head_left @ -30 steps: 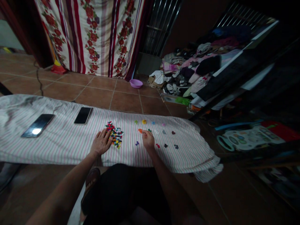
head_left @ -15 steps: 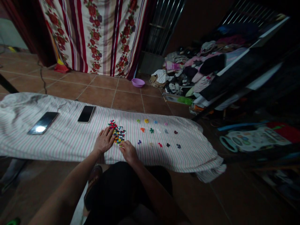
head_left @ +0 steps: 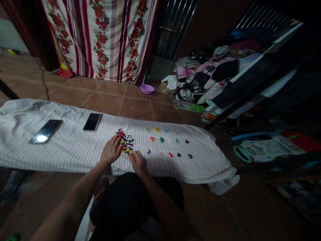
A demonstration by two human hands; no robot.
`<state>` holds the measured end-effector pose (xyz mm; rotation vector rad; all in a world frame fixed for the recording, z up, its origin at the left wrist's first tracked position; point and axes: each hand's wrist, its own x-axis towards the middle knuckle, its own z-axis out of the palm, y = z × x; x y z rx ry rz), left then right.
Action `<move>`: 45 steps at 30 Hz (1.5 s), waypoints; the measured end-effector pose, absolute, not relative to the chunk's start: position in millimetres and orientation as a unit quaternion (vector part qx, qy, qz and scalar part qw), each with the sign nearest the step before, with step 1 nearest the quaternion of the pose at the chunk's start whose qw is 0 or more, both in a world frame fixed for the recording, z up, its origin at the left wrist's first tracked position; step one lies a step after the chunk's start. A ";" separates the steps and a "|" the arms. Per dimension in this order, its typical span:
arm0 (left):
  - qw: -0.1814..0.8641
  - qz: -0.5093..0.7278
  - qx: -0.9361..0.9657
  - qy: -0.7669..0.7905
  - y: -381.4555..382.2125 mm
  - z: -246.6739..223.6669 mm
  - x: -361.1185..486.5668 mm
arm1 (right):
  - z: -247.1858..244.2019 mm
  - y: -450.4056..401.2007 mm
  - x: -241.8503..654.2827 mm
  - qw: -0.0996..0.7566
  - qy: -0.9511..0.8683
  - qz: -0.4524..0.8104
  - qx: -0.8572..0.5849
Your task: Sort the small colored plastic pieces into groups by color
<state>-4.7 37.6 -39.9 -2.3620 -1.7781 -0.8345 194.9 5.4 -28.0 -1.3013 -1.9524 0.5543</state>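
A mixed heap of tiny coloured pieces [head_left: 127,143], too small to name exactly, lies on a striped cloth [head_left: 75,147]. Resting flat at the heap's left edge is my left hand [head_left: 111,149], its fingers stretched out. My right hand [head_left: 137,160] is at the lower right edge of the heap, thumb and fingertips pinched together; what is between them is too small to make out. To the right, little groups of single colours sit apart in rows, among them orange pieces [head_left: 152,139], green pieces [head_left: 162,139], yellow pieces [head_left: 156,129] and red pieces [head_left: 171,154].
Two phones lie on the left part of the cloth: a dark phone [head_left: 92,122] and a phone reflecting a light [head_left: 46,131]. Beyond, on the tiled floor, are a purple basin [head_left: 147,89] and a pile of clothes [head_left: 200,72]. A flowered curtain [head_left: 112,40] hangs behind.
Both hands stay almost in place at the heap. The fingertips of my right hand have shifted very slightly; the view has turned a little.
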 end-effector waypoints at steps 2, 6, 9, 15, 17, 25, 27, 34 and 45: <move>0.037 -0.270 -0.776 -0.569 37.0 -39.6 -5.0 | -29.0 5.3 195.6 0.366 -0.747 0.217 -0.510; 0.059 -0.264 -0.782 -0.562 34.7 -37.0 -6.0 | -32.2 4.9 195.3 0.390 -0.730 0.221 -0.516; 0.080 -0.267 -0.769 -0.575 32.9 -34.6 -6.4 | -33.6 4.5 194.1 0.404 -0.712 0.230 -0.527; 0.066 -0.303 -0.748 -0.586 33.1 -36.0 -6.8 | -31.5 4.9 195.7 0.408 -0.687 0.258 -0.542; 0.067 -0.303 -0.746 -0.589 33.8 -37.5 -7.0 | -31.2 5.6 197.5 0.409 -0.689 0.271 -0.534; 0.077 -0.322 -0.736 -0.591 35.0 -39.3 -5.2 | -30.3 14.3 206.1 0.420 -0.689 0.269 -0.525; 0.079 -0.328 -0.731 -0.592 34.8 -37.5 -4.3 | -27.7 20.5 210.9 0.421 -0.688 0.267 -0.528; 0.067 -0.288 -0.744 -0.600 33.9 -28.8 -3.6 | -19.8 63.1 234.2 0.454 -0.658 0.219 -0.559; 0.089 -0.240 -0.768 -0.586 31.8 -26.2 -3.2 | -19.7 149.6 271.9 0.439 -0.620 0.172 -0.627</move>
